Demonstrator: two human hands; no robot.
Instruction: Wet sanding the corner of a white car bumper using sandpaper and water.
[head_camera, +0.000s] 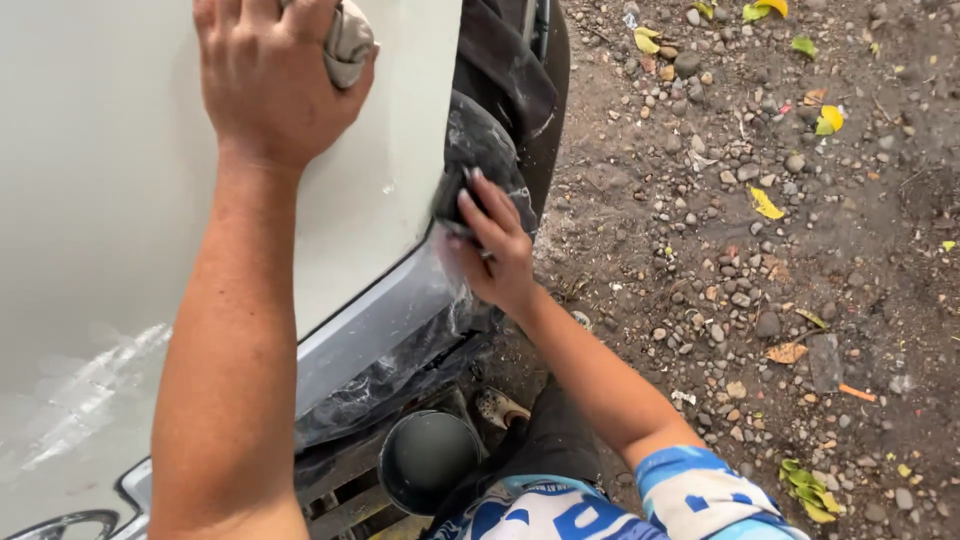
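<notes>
My left hand (265, 75) presses flat against a white car body panel (100, 180) at the top of the view, with a crumpled grey rag (348, 42) bunched under its fingers. My right hand (492, 245) reaches to the panel's lower right edge and grips a dark wet sanding pad or cloth (455, 190) against the dark wheel arch trim (490, 140). Water and foam run along the grey lower sill (370, 330) beneath it.
A dark round bucket (428, 458) with water stands on wooden slats below the sill. My foot in a sandal (497, 408) rests beside it. To the right lies bare dirt ground (760, 250) with pebbles and fallen yellow leaves. A chrome emblem shows at bottom left.
</notes>
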